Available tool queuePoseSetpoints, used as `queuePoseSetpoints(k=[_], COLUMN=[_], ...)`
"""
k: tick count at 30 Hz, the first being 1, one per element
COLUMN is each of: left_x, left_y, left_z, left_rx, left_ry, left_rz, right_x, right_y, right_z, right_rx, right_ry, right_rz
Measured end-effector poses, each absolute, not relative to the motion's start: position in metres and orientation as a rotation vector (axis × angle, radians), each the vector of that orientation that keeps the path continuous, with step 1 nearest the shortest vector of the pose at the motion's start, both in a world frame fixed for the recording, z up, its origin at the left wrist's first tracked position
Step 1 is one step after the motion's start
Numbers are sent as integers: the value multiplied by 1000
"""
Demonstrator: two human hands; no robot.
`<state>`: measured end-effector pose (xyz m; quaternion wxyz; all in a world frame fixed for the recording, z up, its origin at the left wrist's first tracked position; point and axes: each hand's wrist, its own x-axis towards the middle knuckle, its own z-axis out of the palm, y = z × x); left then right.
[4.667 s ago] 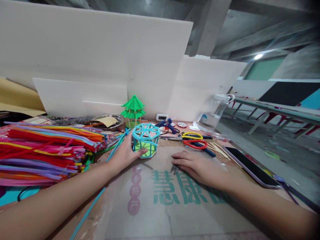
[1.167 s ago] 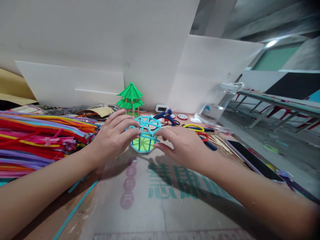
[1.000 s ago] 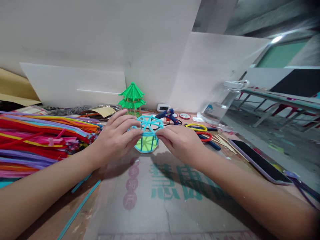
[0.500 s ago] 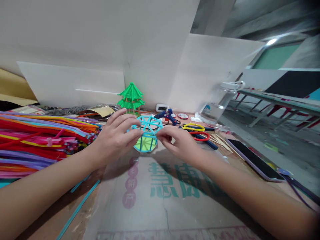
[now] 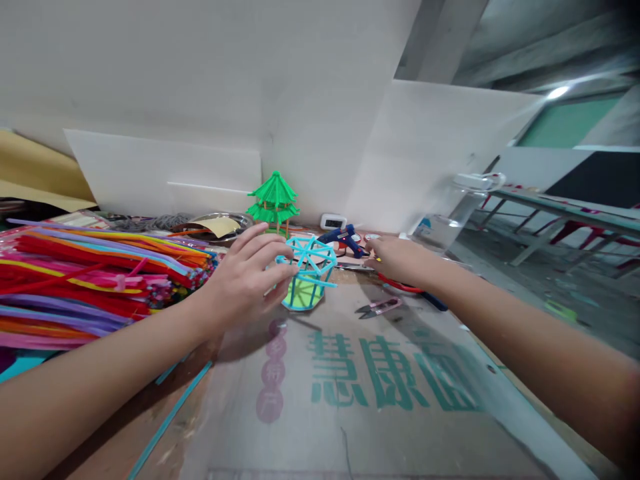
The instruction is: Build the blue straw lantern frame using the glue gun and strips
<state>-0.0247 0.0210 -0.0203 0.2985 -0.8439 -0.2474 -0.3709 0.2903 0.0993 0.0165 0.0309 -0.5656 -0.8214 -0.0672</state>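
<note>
A small light-blue pipe-cleaner frame (image 5: 311, 253), with a spoked top and thin uprights, stands on a yellow-green base (image 5: 304, 293). My left hand (image 5: 253, 273) reaches around its left side, thumb and fingertips closed at a blue bar near the rim. One blue strip (image 5: 323, 283) sticks out to the right across the frame. My right hand (image 5: 400, 259) is beyond and right of the frame, its fingers bent over the scissors' yellow loop, which they mostly hide. The scissors' silver blade (image 5: 354, 267) points left. Pink thread snips (image 5: 380, 308) lie nearer me.
Bundled coloured pipe cleaners (image 5: 100, 280) fill the left side. A green pagoda model (image 5: 275, 200) and a blue glue gun (image 5: 345, 239) stand behind the frame. A clear bottle (image 5: 450, 213) is back right. Printed sheeting (image 5: 350, 433) covers the table in front; blue strips (image 5: 170, 423) lie left.
My right hand has left the frame and moved right to the scissors. The pink snips now show. My left hand stays at the frame, and the view has shifted slightly.
</note>
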Motion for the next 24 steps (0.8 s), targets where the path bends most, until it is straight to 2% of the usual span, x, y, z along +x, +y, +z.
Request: queuePoseSetpoints(k=[3, 10, 15, 24], left_x=[-24, -23, -24, -24], left_y=[21, 21, 22, 20], left_z=[-20, -18, -20, -19], left_rx=[-2232, -2228, -2243, -2235], left_ry=[-662, -664, -668, -683], left_rz=[-997, -1007, -996, -970], right_x=[295, 285, 266, 273], right_y=[132, 179, 185, 154], right_z=[3, -25, -39, -9], right_rx=[-1767, -1768, -1794, -1611], right_ry=[-2424, -2257, -2090, -1929], right_rz=[-169, 253, 422, 443])
